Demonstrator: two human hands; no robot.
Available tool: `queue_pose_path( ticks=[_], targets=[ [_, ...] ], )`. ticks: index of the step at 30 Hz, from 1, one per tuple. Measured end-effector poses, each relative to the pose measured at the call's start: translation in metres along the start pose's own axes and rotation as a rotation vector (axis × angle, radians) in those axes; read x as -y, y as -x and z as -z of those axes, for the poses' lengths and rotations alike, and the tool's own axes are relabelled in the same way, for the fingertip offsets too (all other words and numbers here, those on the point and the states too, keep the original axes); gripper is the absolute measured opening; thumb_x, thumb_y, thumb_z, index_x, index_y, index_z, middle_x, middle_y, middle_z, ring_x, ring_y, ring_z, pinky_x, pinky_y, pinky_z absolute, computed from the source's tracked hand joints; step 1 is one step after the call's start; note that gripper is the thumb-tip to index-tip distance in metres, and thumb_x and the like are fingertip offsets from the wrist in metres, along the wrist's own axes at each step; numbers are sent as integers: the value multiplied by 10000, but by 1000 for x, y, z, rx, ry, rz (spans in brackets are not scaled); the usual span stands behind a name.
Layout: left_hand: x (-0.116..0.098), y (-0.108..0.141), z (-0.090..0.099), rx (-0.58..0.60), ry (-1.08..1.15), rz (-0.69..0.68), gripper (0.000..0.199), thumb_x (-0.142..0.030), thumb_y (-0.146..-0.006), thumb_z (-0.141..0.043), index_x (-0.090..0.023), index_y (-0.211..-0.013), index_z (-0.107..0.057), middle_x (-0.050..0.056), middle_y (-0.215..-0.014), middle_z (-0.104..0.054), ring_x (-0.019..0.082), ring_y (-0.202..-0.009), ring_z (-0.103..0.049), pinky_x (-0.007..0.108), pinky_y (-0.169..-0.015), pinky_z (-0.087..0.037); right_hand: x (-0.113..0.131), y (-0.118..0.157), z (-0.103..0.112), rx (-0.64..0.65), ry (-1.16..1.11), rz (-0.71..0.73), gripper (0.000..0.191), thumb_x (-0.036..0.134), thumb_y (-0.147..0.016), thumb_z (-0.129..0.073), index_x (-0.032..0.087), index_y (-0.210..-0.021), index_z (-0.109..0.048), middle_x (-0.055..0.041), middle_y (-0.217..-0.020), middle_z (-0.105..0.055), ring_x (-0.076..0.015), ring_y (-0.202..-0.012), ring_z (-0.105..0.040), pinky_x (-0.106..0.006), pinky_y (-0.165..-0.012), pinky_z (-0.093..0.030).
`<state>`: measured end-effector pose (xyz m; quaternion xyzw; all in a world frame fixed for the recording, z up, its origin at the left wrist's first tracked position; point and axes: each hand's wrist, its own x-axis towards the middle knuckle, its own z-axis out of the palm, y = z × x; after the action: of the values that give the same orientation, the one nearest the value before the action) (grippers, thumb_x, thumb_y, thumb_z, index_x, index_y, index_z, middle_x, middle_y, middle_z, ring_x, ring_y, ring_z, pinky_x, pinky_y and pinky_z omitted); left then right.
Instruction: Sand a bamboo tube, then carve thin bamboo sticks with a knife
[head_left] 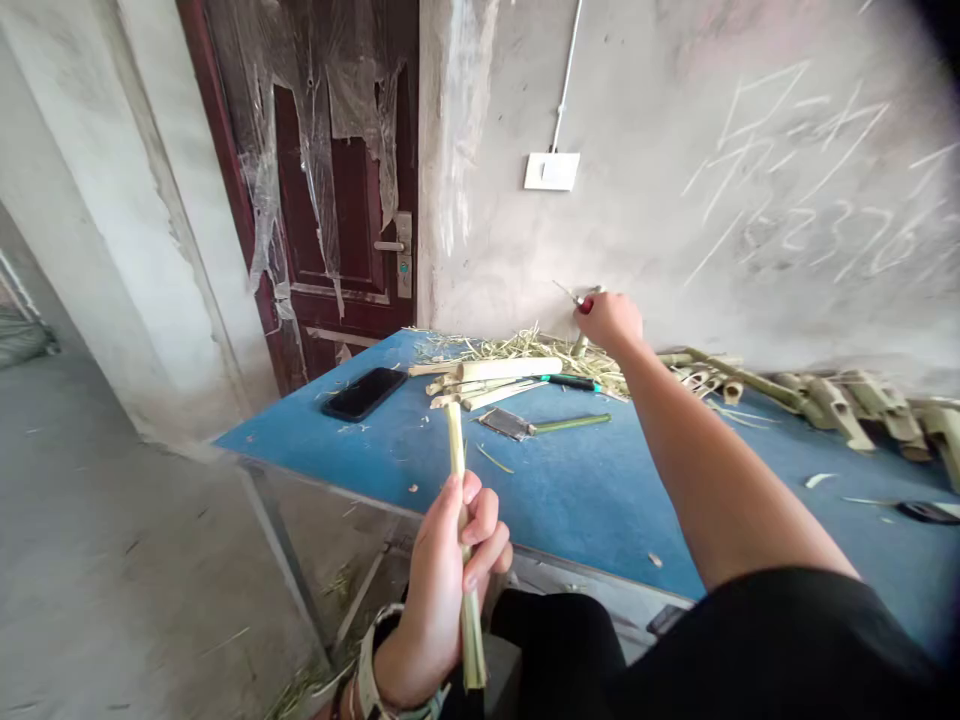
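My left hand (pixel 469 545) is wrapped round a pale peeled bamboo stick (pixel 456 440), held tilted in front of the table's near edge. The stick's lower end, with a split look, comes out below my fist. My right hand (pixel 613 322) reaches to the back of the table by the wall, closed on a small red-handled tool (pixel 586 304) with a thin pointed tip. A pale green stalk piece (pixel 580 345) shows just under this hand; whether the fingers touch it is hard to tell. Between my hands lie several cut bamboo pieces (pixel 510 369) and a dark pen-like tool (pixel 574 382).
On the blue table (pixel 570 500) are a black phone (pixel 365 393), a flat blade with a green handle (pixel 510 424), fibre shavings (pixel 525 345) and several carved bamboo pieces (pixel 832 410). A dark-handled tool (pixel 926 512) lies at right. The wall (pixel 675 230) borders the back.
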<state>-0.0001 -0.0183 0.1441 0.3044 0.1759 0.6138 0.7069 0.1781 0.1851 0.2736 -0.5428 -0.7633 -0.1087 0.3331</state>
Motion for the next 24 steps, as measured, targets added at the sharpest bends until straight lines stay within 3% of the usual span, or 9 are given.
queue_pose_path(
  ticks=[2, 4, 8, 12, 16, 24],
  targets=[
    [-2, -4, 2, 14, -79, -42, 324, -438, -881, -445, -183, -706, -347, -109, -517, -270, 3, -338, -157, 186, -458, -266, -2, 10, 0, 8, 69, -51, 248, 245, -880, -443, 105, -749, -600, -56, -714, -576, -159, -725, -570, -273, -622, -405],
    [-3, -8, 2, 42, -163, -36, 326, -451, -884, -427, -182, -713, -355, -105, -524, -276, 3, -340, -175, 188, -456, -250, 11, 32, -3, 51, 134, 3, 174, 195, -772, -514, 145, -608, -546, -24, -544, -505, -136, -579, -499, -259, -527, -312],
    [0, -10, 1, 18, -264, -73, 320, -473, -870, -430, -180, -747, -394, -89, -554, -320, 9, -351, -206, 194, -417, -179, 52, 94, -3, 156, 165, 292, 100, 191, -704, -486, 191, -607, -513, 9, -536, -495, -104, -481, -369, -248, -482, -215],
    [1, -11, 0, 59, -250, -73, 307, -459, -881, -395, -175, -770, -429, -72, -580, -349, 19, -382, -260, 193, -433, -205, 70, 127, 5, 173, 88, 354, 100, 209, -713, -463, 199, -637, -526, 19, -523, -481, -103, -473, -344, -247, -477, -189],
    [1, -16, 0, 83, -257, -28, 281, -409, -882, -411, -161, -753, -443, -58, -619, -361, 22, -428, -311, 184, -469, -244, 68, 127, 5, 166, 130, 358, 135, 233, -739, -446, 200, -685, -565, 10, -530, -497, -109, -478, -358, -251, -476, -182],
    [3, -26, 5, 105, -415, -5, 306, -417, -911, -355, -174, -727, -374, -79, -572, -315, 12, -368, -232, 193, -408, -145, 49, 96, -13, 121, 377, 262, 175, 221, -735, -455, 198, -749, -629, -24, -647, -620, -136, -539, -481, -258, -475, -171]
  ],
)
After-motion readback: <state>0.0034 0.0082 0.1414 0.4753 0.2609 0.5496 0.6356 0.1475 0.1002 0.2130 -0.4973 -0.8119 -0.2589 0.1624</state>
